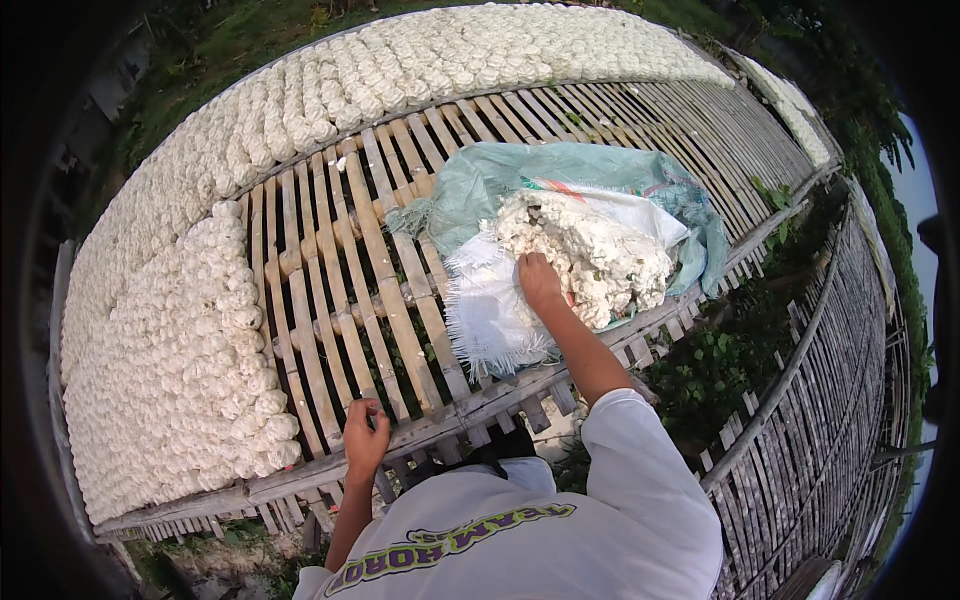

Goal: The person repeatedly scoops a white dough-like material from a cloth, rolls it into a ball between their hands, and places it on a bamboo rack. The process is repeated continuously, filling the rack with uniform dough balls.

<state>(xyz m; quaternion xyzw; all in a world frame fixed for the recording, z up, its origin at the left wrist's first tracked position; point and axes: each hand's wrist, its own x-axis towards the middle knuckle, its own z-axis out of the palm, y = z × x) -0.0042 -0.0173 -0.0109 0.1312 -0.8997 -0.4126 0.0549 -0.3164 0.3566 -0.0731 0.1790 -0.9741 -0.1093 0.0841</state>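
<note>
A pile of white, crumbly, moist-looking mass [590, 255] lies on an opened white woven sack [490, 300]. Under and behind it is a blue-green woven sack [475, 190]. My right hand [541, 282] is at the pile's left side, its fingers curled into the white mass; the fingertips are hidden. Over the near edge of the bamboo-slat rack [385, 310] is my left hand [366, 436], fingers bent and drawn together; what is in them, if anything, does not show. Rows of white rounded lumps [190, 330] cover the rack's left and far parts.
A bamboo rail [470, 402] runs along the rack's near edge, close to my body. Another slatted bamboo rack [820, 400] stands to the right, with green plants [715, 375] in the gap between. Small white bits lie on the bare slats.
</note>
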